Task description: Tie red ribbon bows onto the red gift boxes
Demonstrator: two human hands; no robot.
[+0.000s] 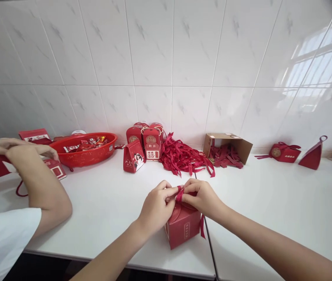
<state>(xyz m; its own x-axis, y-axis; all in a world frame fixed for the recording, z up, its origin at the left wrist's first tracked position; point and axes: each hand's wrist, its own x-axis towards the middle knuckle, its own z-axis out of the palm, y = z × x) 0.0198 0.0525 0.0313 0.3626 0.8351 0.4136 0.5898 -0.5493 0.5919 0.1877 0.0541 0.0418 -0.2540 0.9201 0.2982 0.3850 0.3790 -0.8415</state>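
A small red gift box [183, 228] stands near the front edge of the white counter [271, 203]. Both my hands are on top of it. My left hand [157, 205] pinches a red ribbon [180, 194] at the box top. My right hand [202, 197] is closed on the same ribbon from the other side. A ribbon tail [202, 226] hangs down the box's right side.
A pile of red ribbons [183, 158], an open cardboard box [227, 148] with more ribbons, several finished red boxes [145, 142] and a red basket of sweets [85, 150] line the tiled wall. More red boxes [284, 152] sit at right. Another person's arm [37, 183] works at left.
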